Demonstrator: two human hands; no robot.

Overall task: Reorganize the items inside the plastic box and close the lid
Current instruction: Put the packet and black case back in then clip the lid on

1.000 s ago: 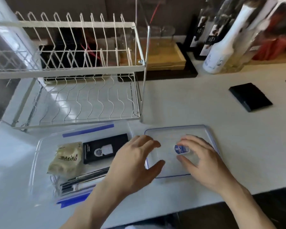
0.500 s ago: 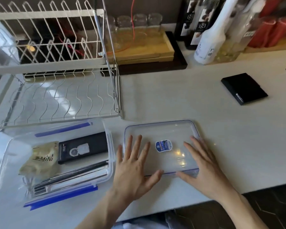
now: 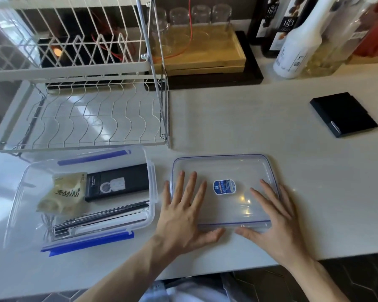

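Note:
A clear plastic box (image 3: pixel 15 205) with blue latches sits open at the left of the white counter. Inside it lie a beige snack packet (image 3: pixel 62 196), a black flat case (image 3: pixel 118 184) and several dark pens (image 3: pixel 100 219) along the near wall. The clear lid (image 3: pixel 223 168) with a blue sticker lies flat on the counter to the box's right. My left hand (image 3: pixel 183 214) rests with spread fingers on the lid's left edge. My right hand (image 3: pixel 271 219) lies flat on the lid's right side, thumb at its near rim.
A white wire dish rack (image 3: pixel 79 83) stands behind the box. A wooden tray with glasses (image 3: pixel 201 46) and bottles (image 3: pixel 297 40) line the back. A black wallet-like item (image 3: pixel 343 114) lies at the far right. The counter's front edge runs just below my wrists.
My hands went from hovering with curled fingers over the lid's sticker to lying flat and spread on the lid's two sides. The view shifted right and closer.

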